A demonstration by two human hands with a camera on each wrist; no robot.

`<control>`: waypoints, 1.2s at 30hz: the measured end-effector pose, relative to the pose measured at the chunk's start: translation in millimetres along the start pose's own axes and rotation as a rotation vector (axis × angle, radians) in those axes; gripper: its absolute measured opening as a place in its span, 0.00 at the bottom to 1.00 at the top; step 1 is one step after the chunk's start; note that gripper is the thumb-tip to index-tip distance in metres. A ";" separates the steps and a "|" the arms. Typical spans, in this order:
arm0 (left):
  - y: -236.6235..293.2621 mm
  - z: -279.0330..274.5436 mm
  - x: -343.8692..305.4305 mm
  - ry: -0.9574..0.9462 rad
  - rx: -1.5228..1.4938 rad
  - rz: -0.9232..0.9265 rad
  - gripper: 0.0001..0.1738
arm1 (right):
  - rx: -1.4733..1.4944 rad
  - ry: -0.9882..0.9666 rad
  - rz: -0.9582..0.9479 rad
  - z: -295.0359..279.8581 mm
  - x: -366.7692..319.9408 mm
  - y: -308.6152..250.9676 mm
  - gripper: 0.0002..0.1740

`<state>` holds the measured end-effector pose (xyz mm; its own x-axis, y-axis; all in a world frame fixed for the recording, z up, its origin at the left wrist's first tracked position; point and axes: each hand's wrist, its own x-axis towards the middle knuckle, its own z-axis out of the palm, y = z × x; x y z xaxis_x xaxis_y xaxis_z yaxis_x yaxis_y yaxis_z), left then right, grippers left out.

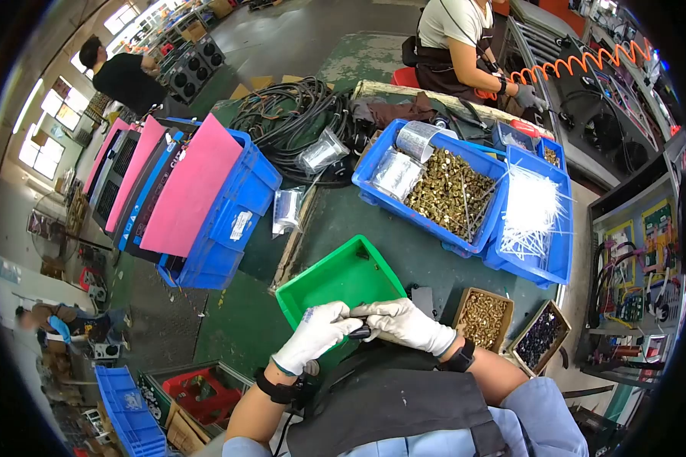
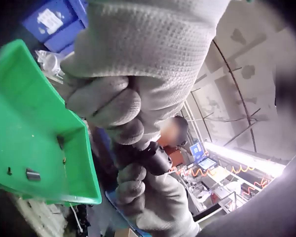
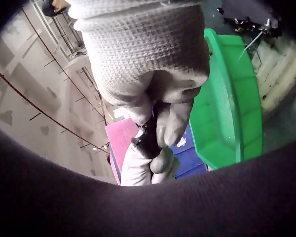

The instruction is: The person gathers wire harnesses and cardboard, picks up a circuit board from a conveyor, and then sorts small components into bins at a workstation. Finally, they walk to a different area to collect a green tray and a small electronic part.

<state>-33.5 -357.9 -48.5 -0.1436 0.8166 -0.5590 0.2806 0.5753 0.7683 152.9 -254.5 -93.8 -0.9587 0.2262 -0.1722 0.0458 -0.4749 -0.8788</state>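
Both of my hands wear white knit gloves and meet over the near edge of a green bin (image 1: 343,274). My left hand (image 1: 317,332) curls its fingers round a small black cylindrical part (image 1: 360,332). From the other side my right hand (image 1: 405,323) pinches the same black part (image 2: 157,159). Seen from the left wrist, the part has a notched end, and a small dark cylinder (image 2: 33,175) and a tiny screw (image 2: 9,171) lie in the green bin. Gloved fingers cover much of the black part (image 3: 147,140) in the right wrist view.
Blue bins of brass fittings (image 1: 450,186) and white ties (image 1: 530,209) stand at the back right. Small boxes of brass pieces (image 1: 482,320) and black screws (image 1: 539,337) lie right of my hands. Blue crates (image 1: 244,206) with pink sheets stand left; a person (image 1: 465,46) works beyond the table.
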 end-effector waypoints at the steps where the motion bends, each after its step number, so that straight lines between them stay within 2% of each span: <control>1: -1.3 4.9 0.6 0.056 0.006 0.027 0.09 | -0.030 0.005 0.020 -0.5 -0.5 -0.1 0.23; 2: -2.4 8.6 1.7 0.113 0.012 0.055 0.09 | -0.028 0.008 0.019 2.3 -0.1 -0.1 0.23; 4: -6.7 13.6 5.9 0.147 0.089 0.100 0.09 | 0.164 0.074 -0.082 10.0 0.3 -0.1 0.22; 6: -6.9 15.6 8.2 0.182 0.159 0.138 0.09 | 0.148 0.104 -0.024 6.7 -0.9 -3.0 0.21; 8: -3.3 13.8 12.1 0.150 0.345 0.271 0.10 | 0.073 0.230 0.030 -2.9 -3.5 2.1 0.19; 9: -14.5 9.8 21.0 0.238 0.312 0.488 0.13 | 0.036 0.386 -0.012 -13.1 -9.5 -1.0 0.17; 10: -22.6 3.7 25.5 0.247 0.287 0.350 0.13 | 0.036 0.487 -0.054 -31.9 -13.1 1.7 0.15; 11: -24.4 -3.6 28.6 0.253 0.260 0.214 0.13 | 0.053 0.679 -0.054 -45.8 -19.7 2.3 0.14; 12: -22.0 -10.5 30.8 0.159 0.396 0.030 0.17 | 0.044 0.793 0.007 -69.9 -26.0 18.5 0.14; 13: -30.1 -8.6 34.5 0.151 0.391 0.038 0.17 | 0.016 0.897 0.080 -86.5 -32.5 29.0 0.14; 15: -50.9 1.6 46.0 0.076 0.778 0.091 0.20 | 0.003 0.996 0.172 -104.9 -40.7 43.1 0.16; 16: -54.0 7.1 52.2 -0.006 0.800 0.091 0.23 | -0.001 1.007 0.178 -111.2 -38.4 53.4 0.16; 18: -50.1 18.7 58.5 -0.076 0.878 0.074 0.23 | 0.322 1.125 -0.099 -112.3 -31.0 62.3 0.20; 19: -48.5 22.8 60.8 -0.137 0.964 0.051 0.23 | 0.320 1.136 -0.096 -110.5 -35.5 65.6 0.20; 21: -53.7 22.8 64.3 -0.164 0.997 0.057 0.23 | 0.001 1.146 -0.067 -95.0 -41.8 53.7 0.27; 22: -63.5 22.3 66.2 -0.174 1.022 0.093 0.23 | -0.359 1.165 0.027 -95.7 -51.5 67.4 0.31; 23: -70.4 22.5 67.6 -0.179 1.043 0.127 0.22 | -0.559 1.101 0.137 -73.7 -57.3 46.9 0.35; 25: -72.3 24.5 69.5 -0.178 1.035 0.123 0.22 | -0.934 0.856 0.265 -47.0 -65.6 36.2 0.41; 26: -71.2 24.4 68.3 -0.183 1.035 0.125 0.22 | -1.141 0.759 0.344 -40.9 -60.3 36.3 0.48; 27: -68.7 23.8 66.0 -0.175 1.037 0.110 0.22 | -1.229 0.658 0.538 -33.2 -54.3 32.4 0.54; 29: -62.4 19.0 61.8 -0.103 0.982 0.073 0.20 | -1.246 0.637 0.618 -27.9 -42.9 23.0 0.59; 31: -69.2 9.1 57.7 -0.029 0.924 0.042 0.19 | -1.202 0.650 0.585 -33.9 -38.6 23.9 0.61; 33: -64.7 0.9 52.2 0.027 0.866 -0.064 0.19 | -1.168 0.658 0.567 -39.5 -36.8 32.7 0.62; 35: -68.4 0.9 48.2 0.037 0.891 -0.060 0.19 | -1.112 0.693 0.481 -48.2 -40.0 47.7 0.63; 36: -66.0 3.0 47.5 -0.010 0.909 -0.067 0.19 | -1.098 0.735 0.396 -48.8 -41.9 52.0 0.58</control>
<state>-56.0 -357.2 -126.6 -0.1791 0.7799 -0.5997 0.9126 0.3594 0.1948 209.1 -247.1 -154.0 -0.4783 0.7905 -0.3825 0.8034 0.2179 -0.5542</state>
